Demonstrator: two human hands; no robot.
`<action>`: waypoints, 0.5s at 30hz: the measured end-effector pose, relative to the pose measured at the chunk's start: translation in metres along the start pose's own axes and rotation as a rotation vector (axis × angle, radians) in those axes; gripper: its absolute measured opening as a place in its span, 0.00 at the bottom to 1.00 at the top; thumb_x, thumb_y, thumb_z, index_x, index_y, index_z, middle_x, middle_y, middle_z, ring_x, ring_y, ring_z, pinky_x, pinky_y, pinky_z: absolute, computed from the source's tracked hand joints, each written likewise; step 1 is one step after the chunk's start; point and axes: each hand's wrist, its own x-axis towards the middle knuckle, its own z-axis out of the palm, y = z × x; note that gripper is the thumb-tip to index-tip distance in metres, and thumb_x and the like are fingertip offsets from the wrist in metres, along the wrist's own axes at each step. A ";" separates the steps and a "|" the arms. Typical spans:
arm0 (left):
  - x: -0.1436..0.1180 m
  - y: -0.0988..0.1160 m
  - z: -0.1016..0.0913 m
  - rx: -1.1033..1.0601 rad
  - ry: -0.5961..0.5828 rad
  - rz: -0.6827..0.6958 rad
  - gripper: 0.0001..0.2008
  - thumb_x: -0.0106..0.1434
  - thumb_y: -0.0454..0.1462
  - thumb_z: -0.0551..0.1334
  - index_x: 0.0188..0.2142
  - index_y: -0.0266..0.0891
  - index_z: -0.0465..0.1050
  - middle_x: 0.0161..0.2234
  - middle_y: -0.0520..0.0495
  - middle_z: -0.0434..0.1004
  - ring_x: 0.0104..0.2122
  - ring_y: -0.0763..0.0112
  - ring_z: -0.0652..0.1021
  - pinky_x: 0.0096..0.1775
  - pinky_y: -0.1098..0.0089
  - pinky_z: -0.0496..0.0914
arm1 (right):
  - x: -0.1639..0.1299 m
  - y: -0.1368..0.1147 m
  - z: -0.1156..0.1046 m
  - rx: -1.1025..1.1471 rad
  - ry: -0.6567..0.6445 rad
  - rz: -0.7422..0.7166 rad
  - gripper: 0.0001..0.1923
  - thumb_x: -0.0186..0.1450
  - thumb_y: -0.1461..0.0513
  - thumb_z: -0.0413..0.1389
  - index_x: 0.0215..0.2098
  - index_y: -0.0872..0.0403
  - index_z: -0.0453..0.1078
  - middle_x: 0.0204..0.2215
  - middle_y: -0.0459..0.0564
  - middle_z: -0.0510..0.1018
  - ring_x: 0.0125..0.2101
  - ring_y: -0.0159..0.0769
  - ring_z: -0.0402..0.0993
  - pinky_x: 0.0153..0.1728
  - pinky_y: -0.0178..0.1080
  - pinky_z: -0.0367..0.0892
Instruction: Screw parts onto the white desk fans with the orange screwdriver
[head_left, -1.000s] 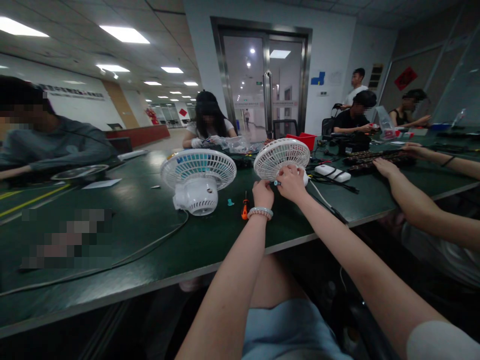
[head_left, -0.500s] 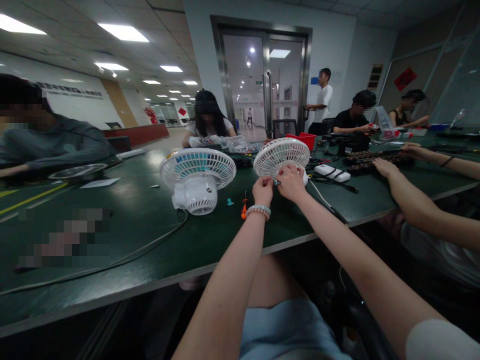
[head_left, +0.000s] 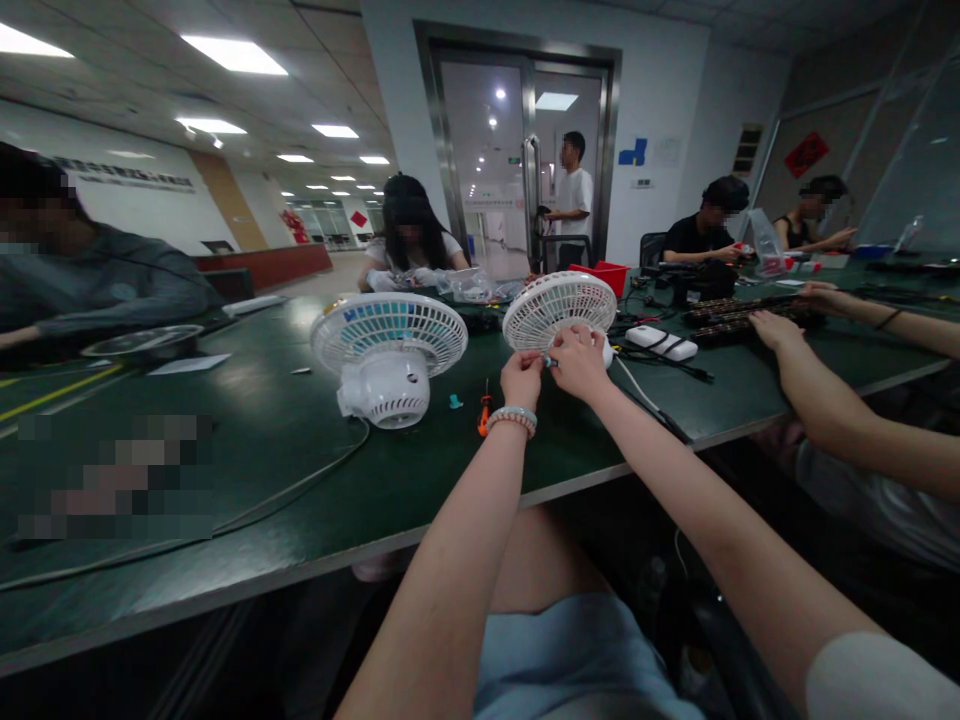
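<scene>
Position of both hands unchanged since the earlier frame. White ribbed plastic fan grille (head_left: 559,310), round: lower rim pinched by left hand (head_left: 521,378) and right hand (head_left: 577,362), fingers closed; a small blue part is gripped between them.

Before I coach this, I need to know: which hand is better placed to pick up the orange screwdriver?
Probably left. The left hand is right above the screwdriver on the table; the right hand grips the fan rim.

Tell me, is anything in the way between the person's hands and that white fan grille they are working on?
Nothing visible is. The left hand and right hand are both already at the lower edge of the white fan grille, with a small blue piece pinched between them. The orange screwdriver lies on the table beside the left wrist, off to the side.
</scene>
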 end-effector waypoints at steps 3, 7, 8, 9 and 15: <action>-0.001 0.000 0.000 0.013 -0.005 0.002 0.07 0.51 0.31 0.62 0.32 0.36 0.74 0.30 0.48 0.77 0.32 0.74 0.76 0.41 0.69 0.70 | 0.000 0.000 0.000 0.003 -0.003 0.006 0.12 0.60 0.61 0.50 0.38 0.51 0.73 0.48 0.55 0.66 0.50 0.49 0.50 0.46 0.51 0.45; -0.002 0.000 -0.001 0.027 -0.003 -0.020 0.07 0.51 0.31 0.62 0.32 0.37 0.74 0.30 0.48 0.78 0.32 0.73 0.76 0.41 0.69 0.70 | 0.000 -0.001 -0.001 0.004 0.003 0.000 0.12 0.60 0.61 0.50 0.38 0.52 0.74 0.47 0.55 0.67 0.50 0.49 0.50 0.46 0.51 0.45; -0.002 0.000 -0.001 0.029 -0.004 -0.025 0.07 0.51 0.31 0.62 0.32 0.37 0.74 0.30 0.48 0.78 0.32 0.73 0.76 0.41 0.69 0.70 | 0.000 -0.001 -0.001 0.003 0.003 -0.001 0.12 0.60 0.61 0.50 0.38 0.52 0.74 0.47 0.55 0.67 0.50 0.49 0.50 0.46 0.51 0.45; -0.002 0.000 -0.001 0.032 -0.005 -0.029 0.07 0.50 0.31 0.62 0.32 0.37 0.74 0.29 0.48 0.77 0.32 0.73 0.76 0.41 0.69 0.70 | 0.000 -0.001 -0.001 0.002 0.001 -0.001 0.12 0.60 0.61 0.50 0.38 0.52 0.74 0.47 0.55 0.66 0.50 0.49 0.50 0.46 0.51 0.46; -0.001 -0.001 -0.001 0.054 -0.017 0.001 0.06 0.50 0.31 0.62 0.31 0.37 0.74 0.29 0.49 0.78 0.32 0.73 0.76 0.40 0.70 0.69 | 0.000 -0.001 -0.001 -0.001 -0.017 0.007 0.13 0.60 0.61 0.49 0.39 0.52 0.74 0.48 0.54 0.66 0.50 0.49 0.49 0.46 0.51 0.45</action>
